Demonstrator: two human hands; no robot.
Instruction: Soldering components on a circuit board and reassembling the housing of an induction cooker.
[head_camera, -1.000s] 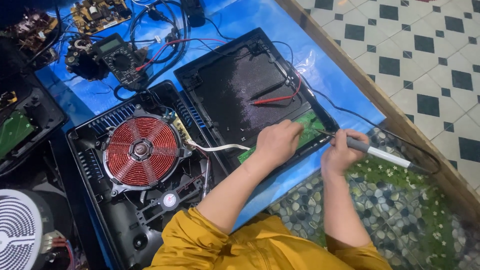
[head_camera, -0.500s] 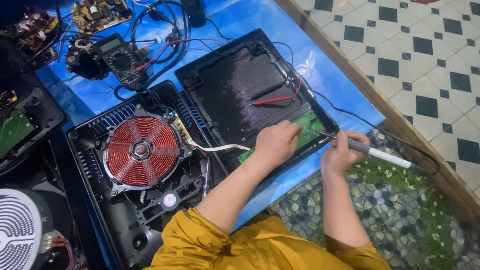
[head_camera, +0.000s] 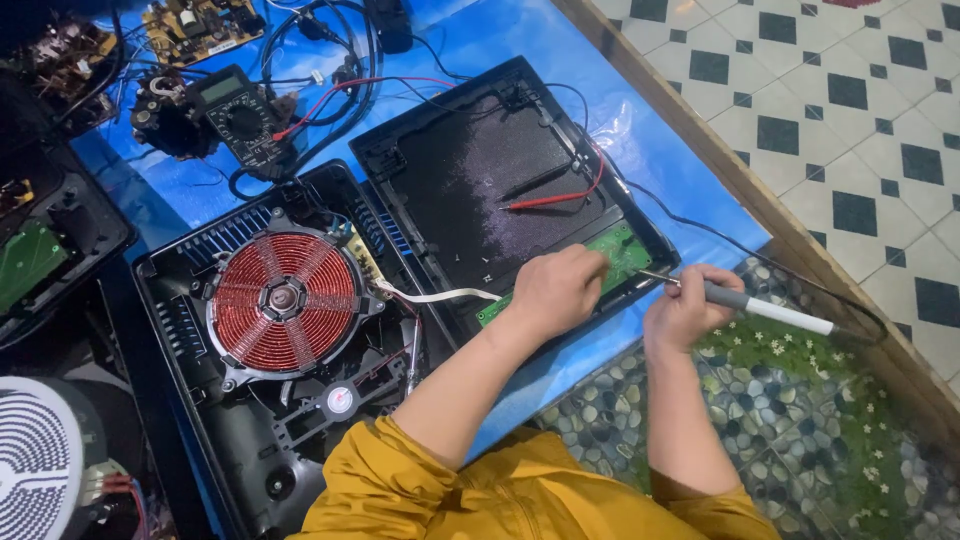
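the left hand (head_camera: 556, 290) lies curled on the green circuit board (head_camera: 622, 253), fingers drawn together and pressing down on it; whether something thin is pinched under them i cannot tell, since the knuckles hide that spot. the board sits at the near edge of the upturned black cooktop panel (head_camera: 480, 170), and most of its left stretch is covered by the hand. the right hand (head_camera: 685, 310) is closed around a soldering iron (head_camera: 760, 308), its metal tip lying just at the board's right end; the exact contact point is too small to make out. the iron's cord runs off along the wooden edge.

a red probe (head_camera: 545, 200) lies on the panel. left of it stands the opened cooker base (head_camera: 190, 330) with its copper coil (head_camera: 285, 298), a white ribbon cable (head_camera: 440, 295) leading toward the board. a multimeter (head_camera: 235, 110) sits farther back among tangled leads. everything rests on a blue sheet (head_camera: 650, 150); beyond the wooden border is checkered tile floor (head_camera: 850, 110), and a pebble-patterned mat (head_camera: 800, 400) lies under the forearms. a white round grille at the lower left is cut off.
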